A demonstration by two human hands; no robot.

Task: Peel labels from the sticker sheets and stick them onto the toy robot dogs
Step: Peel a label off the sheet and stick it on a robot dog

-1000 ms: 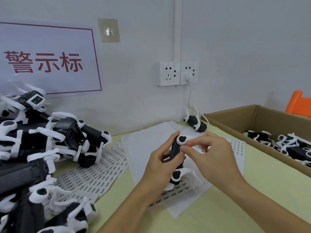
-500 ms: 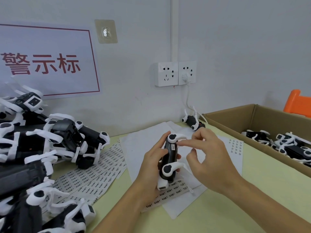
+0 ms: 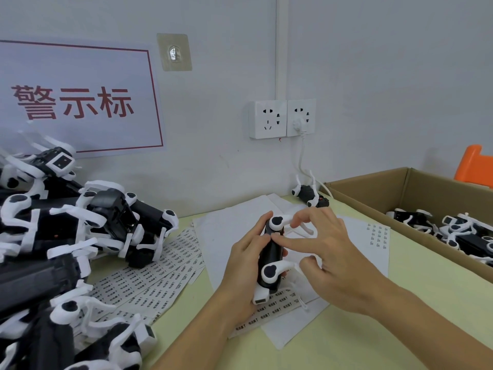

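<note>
**Finger on the toy dog's back**

The left hand point(image 3: 241, 259) grips one black-and-white toy dog point(image 3: 271, 259) above the tabletop point(image 3: 400, 311), fingers curled round its body. The right hand point(image 3: 333, 259) reaches across with its forefinger straight, the tip touching the dog's side; its other fingers are loosely bent and hold nothing (whether a label sits under the fingertip cannot be told).

Beneath the hands lie white backing papers point(image 3: 229, 236) and a sticker strip point(image 3: 266, 313). To the left, more sticker sheets point(image 3: 160, 268) fan out, overlapping too much to count. A heap of toy dogs point(image 3: 66, 236) crowds the left edge, partly covering those sheets. One more dog point(image 3: 306, 193) lies by the wall. A cardboard box point(image 3: 373, 198) on the right holds several dogs. On the wall are two sockets point(image 3: 282, 118), one with a plug, and a red-lettered sign point(image 3: 80, 102).
</note>
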